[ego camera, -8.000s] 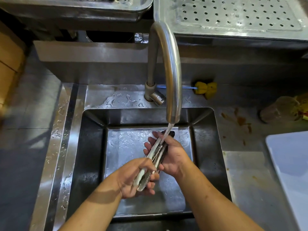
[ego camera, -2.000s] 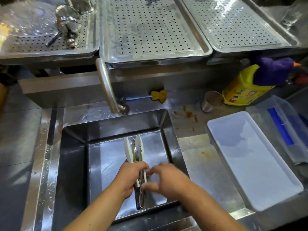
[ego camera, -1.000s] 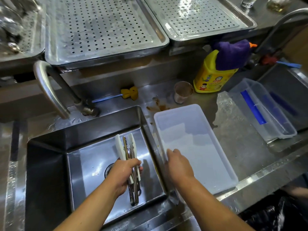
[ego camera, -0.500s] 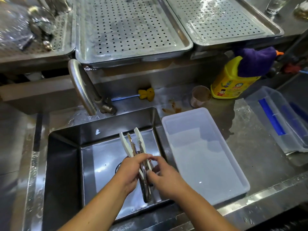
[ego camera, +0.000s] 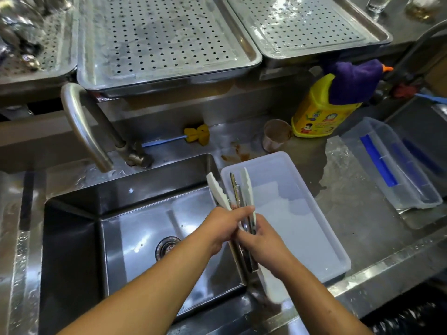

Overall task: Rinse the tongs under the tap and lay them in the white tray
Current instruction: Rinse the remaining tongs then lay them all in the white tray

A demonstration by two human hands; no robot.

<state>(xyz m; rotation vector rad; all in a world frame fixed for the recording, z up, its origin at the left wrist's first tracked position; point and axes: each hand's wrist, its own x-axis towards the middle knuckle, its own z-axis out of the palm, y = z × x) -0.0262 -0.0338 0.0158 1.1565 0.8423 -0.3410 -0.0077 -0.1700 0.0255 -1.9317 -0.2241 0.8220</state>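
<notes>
While both hands close around a bundle of tongs [ego camera: 247, 187], the bundle hangs in the air over the line where the sink [ego camera: 72, 250] meets the white tray [ego camera: 285, 157]. The left hand [ego camera: 221, 229] curls its fingers round the middle of the bundle from the left. The right hand [ego camera: 264, 244] grips it just below from the right, and the two hands touch. The tongs are long and slim: some are bare shiny metal, and others end in flat white plastic tips with scalloped edges. Their tips point away from the person, most above the tray's left rim, with one white tip splayed out over the sink's edge. The tray is a smooth, shallow plastic rectangle with rounded corners, sitting just right of the sink on a wet steel counter. The sink is a deep square basin of dark polished steel with a round drain [ego camera: 167, 246] in its floor. A curved, brushed-steel tap [ego camera: 79, 124] arches over its back left corner. Behind it, perforated steel trays [ego camera: 157, 39] lie side by side on a raised shelf. A yellow plastic bottle [ego camera: 319, 112] draped with a purple cloth [ego camera: 353, 79] stands beyond the tray, beside a small cup [ego camera: 275, 135].
</notes>
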